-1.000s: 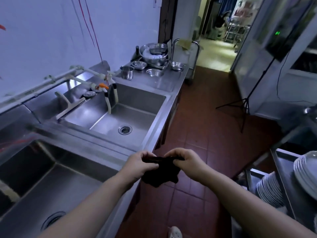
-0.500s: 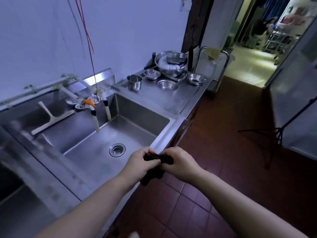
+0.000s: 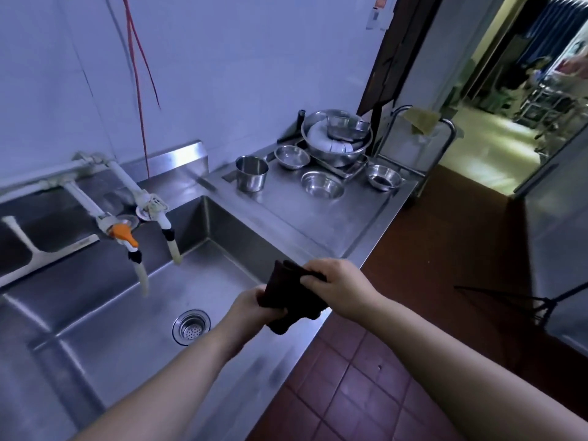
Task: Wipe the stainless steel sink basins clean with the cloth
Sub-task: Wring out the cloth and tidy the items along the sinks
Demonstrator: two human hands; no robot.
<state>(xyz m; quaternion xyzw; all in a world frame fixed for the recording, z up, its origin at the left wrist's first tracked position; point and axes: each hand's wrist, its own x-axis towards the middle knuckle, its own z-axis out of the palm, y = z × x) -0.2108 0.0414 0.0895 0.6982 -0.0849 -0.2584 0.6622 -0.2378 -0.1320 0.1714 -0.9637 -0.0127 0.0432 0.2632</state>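
A dark cloth [image 3: 294,296] is bunched between both hands above the front right rim of the stainless steel sink basin [image 3: 105,313]. My left hand [image 3: 251,308] grips its lower end. My right hand [image 3: 337,289] pinches its upper edge. The basin has a round drain strainer [image 3: 191,326] in its floor. Two taps hang over it: one with an orange handle [image 3: 122,232], one white [image 3: 156,206].
On the counter [image 3: 318,218] to the right stand a steel cup [image 3: 252,173], three small bowls and a big bowl [image 3: 337,136] of dishes. A white squeegee [image 3: 38,253] lies at the basin's back left. Red tile floor [image 3: 366,377] lies right, with a tripod [image 3: 509,294].
My view has swung right, from the left basin to the right one. Both hands have lifted the cloth from over the floor to over the basin's rim and spread it wider.
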